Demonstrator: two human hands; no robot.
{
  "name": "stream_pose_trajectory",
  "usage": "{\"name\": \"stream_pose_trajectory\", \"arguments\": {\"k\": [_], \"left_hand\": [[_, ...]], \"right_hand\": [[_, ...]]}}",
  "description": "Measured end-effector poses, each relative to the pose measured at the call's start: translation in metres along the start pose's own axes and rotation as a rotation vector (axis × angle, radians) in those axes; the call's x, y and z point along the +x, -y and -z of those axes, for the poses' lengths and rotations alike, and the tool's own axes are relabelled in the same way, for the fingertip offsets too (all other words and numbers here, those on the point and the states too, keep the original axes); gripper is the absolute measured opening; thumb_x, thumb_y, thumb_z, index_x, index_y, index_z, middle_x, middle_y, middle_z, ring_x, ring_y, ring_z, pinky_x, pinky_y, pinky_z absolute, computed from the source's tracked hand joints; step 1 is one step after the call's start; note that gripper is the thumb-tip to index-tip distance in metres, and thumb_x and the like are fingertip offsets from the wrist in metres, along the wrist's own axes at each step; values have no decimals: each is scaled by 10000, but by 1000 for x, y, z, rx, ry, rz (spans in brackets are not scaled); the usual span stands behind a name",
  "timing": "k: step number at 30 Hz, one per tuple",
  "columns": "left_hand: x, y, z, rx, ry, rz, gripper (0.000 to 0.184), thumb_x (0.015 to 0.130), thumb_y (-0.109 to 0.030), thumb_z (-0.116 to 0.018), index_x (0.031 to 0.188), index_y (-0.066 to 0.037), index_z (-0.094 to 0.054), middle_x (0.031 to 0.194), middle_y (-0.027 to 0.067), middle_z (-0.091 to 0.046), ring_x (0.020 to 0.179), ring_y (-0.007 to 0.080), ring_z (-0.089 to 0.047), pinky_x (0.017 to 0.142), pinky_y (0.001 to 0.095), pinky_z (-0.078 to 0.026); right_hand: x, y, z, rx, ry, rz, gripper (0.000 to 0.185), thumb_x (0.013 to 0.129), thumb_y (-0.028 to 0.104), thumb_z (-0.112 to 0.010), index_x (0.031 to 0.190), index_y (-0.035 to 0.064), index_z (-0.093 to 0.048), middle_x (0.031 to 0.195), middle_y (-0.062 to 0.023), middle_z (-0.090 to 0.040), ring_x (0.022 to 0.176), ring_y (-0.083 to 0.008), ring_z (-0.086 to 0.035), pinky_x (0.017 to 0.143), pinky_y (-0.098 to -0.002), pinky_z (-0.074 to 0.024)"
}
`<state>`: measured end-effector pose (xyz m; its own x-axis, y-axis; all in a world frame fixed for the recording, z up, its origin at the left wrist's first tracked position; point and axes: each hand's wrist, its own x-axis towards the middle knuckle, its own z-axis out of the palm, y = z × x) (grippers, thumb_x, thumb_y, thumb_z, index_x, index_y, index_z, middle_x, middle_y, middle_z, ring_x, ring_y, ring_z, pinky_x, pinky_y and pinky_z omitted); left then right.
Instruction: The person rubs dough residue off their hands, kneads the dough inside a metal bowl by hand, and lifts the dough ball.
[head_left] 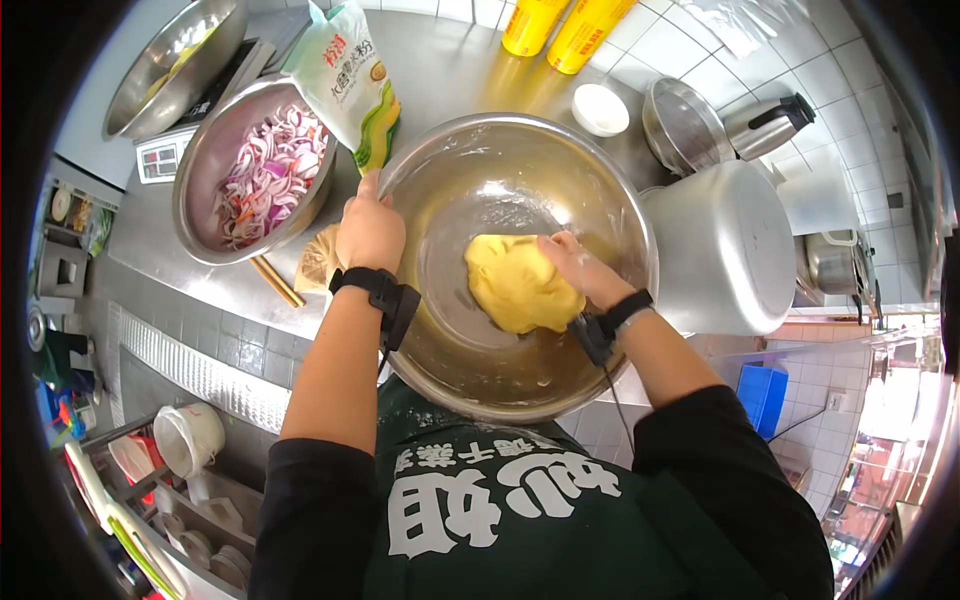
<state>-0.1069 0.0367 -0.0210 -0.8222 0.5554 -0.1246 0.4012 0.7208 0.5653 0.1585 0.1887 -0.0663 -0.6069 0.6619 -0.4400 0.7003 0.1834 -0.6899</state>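
Pressing against the yellow dough (520,290) at its two o'clock edge, the fingers of the right hand (578,268) are bunched together; their tips are hidden, so I cannot tell how tightly they pinch. The left hand (370,232) is curled at the rim of the large steel bowl (440,350), between nine and ten o'clock on its circle, with twelve pointing away from the person. Whether those fingers pinch the rim is unclear. A black wristband sits on each wrist.

The dough lies inside the bowl, just below the middle. Bare metal surrounds it, with open room toward twelve and along the nine o'clock side; at four o'clock the right wrist fills the gap to the rim.

Outside the rim, space is tight at both sides. A green-and-white bag (345,85) stands at ten to eleven, its lower corner right by the left hand. Beyond it, at ten, is a bowl of sliced onions (272,175); a pair of chopsticks (278,282) lies at nine, near the worktop's edge. A large aluminium pot (720,260) crowds three o'clock. At one sits a small white bowl (600,110). Bare worktop (450,65) opens toward twelve. At six, the near rim meets the dark apron (450,420).
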Motion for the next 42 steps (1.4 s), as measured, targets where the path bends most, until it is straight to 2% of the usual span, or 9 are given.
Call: {"name": "stream_pose_trajectory", "arguments": {"k": [7,19,22,25,29,32,34,39,42], "left_hand": [[-1,3,4,38,19,6,424,920,-199,-497,1342,-182,-458,1126,206,-606,1007,369,-609,831,449,-492],[-7,7,6,3,31,-10,419,917,-190,-506,1331,-167,-452,1092,213,-615,991,375,-615,812,458,-501],[-7,5,4,-2,39,10,423,920,-192,-503,1339,-170,-444,1094,213,-614,995,373,-615,814,458,-501],[-7,6,4,20,32,9,434,925,-202,-500,1354,-181,-432,1106,210,-611,1002,369,-613,813,459,-500],[-10,3,5,54,36,-8,443,924,-213,-504,1360,-192,-428,1121,207,-606,1004,365,-613,809,460,-501],[-8,2,8,36,31,-15,441,918,-202,-509,1351,-166,-439,1111,212,-613,1016,372,-603,833,461,-487],[-2,5,11,2,37,-9,438,912,-190,-512,1341,-128,-452,1114,231,-615,1043,394,-582,872,467,-465],[0,7,7,22,50,-31,416,915,-198,-508,1328,-169,-466,1094,181,-628,999,357,-615,806,453,-501],[-1,1,2,19,44,-43,409,913,-201,-508,1320,-179,-479,1112,177,-624,1002,351,-616,811,449,-500]], "right_hand": [[-83,82,-56,-606,388,330,563,782,466,-696,1062,51,-436,854,-239,-623,779,-411,-619,710,-464,-480],[-15,87,-51,-402,773,297,582,809,453,-656,1168,18,-514,1006,-242,-629,942,-381,-615,824,-422,-483],[20,97,-29,-180,541,174,675,763,498,-681,1201,6,-532,1071,-235,-620,982,-356,-612,855,-416,-473],[33,70,-94,-533,241,398,807,699,583,-687,1254,26,-500,1019,-239,-645,996,-352,-621,856,-402,-481],[-5,103,-91,-285,401,172,783,647,413,-770,1252,30,-451,1113,-239,-598,1001,-378,-599,850,-423,-477],[-43,103,-54,-181,367,403,694,668,314,-771,1210,41,-434,1085,-215,-593,972,-372,-597,828,-435,-474],[-66,100,-9,-286,293,598,626,687,235,-758,1186,61,-423,1020,-202,-593,945,-372,-593,805,-442,-473],[-86,68,27,-527,510,331,635,657,206,-769,1189,64,-453,1037,-213,-585,978,-384,-578,811,-431,-468],[-92,58,-9,-771,530,432,669,641,171,-760,1228,52,-459,1025,-222,-579,968,-401,-555,814,-434,-469]]}}
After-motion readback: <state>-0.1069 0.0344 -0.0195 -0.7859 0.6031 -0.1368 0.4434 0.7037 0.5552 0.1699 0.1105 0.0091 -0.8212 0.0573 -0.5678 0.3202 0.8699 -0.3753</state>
